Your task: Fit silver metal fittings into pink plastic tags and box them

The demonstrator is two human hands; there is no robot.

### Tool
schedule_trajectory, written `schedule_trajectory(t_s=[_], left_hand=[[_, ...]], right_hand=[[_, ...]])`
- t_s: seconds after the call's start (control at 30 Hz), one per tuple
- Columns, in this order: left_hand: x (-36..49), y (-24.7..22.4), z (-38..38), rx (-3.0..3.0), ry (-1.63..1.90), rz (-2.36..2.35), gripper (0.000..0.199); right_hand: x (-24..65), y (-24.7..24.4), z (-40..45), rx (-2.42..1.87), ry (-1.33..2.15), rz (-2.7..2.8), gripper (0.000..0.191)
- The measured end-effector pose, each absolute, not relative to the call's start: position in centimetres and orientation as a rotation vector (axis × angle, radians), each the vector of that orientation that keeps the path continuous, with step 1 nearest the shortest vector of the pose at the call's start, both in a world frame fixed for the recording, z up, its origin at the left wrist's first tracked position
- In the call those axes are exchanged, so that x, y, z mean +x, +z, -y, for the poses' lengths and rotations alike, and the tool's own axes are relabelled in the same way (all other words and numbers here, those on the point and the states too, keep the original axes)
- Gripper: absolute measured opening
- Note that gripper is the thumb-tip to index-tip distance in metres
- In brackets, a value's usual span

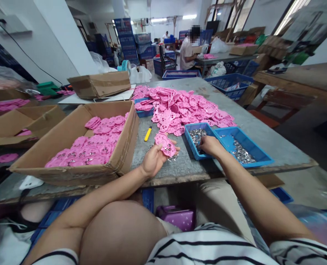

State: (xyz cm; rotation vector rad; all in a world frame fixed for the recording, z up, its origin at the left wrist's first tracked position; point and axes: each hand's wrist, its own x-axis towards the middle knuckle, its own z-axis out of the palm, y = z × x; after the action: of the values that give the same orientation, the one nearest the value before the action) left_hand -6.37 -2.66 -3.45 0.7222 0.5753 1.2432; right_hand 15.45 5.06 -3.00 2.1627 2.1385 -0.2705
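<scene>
My left hand holds up a pink plastic piece with cut-out holes, thumb on top and fingers beneath it. My right hand reaches into a blue bin of small shiny metal parts. Its fingers are bunched together among the parts, and what they pinch is hidden. Beside it is a second blue bin with more small metal parts. A large heap of similar pink pieces lies just beyond both hands. Some loose metal bits lie on the table under the held piece.
A cardboard box with rows of pink pieces stands left of my hands. Between box and heap lies a yellow-handled tool. A small blue tray is partly buried by the heap. Farther back, a person sits at another table.
</scene>
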Motion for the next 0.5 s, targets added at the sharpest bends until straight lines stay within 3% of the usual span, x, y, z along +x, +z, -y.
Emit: schedule_trajectory(t_s=[0.23, 0.5], left_hand=[[-6.5, -3.9, 2.5, 0.732, 1.224, -0.564, 0.034], [-6.5, -3.7, 2.8, 0.746, 1.234, -0.584, 0.051]], right_hand=[[15.7, -2.9, -5.0, 2.251, -0.313, -2.182, 0.024], [17.0, -2.7, -5.1, 2.448, -0.428, -2.126, 0.013]])
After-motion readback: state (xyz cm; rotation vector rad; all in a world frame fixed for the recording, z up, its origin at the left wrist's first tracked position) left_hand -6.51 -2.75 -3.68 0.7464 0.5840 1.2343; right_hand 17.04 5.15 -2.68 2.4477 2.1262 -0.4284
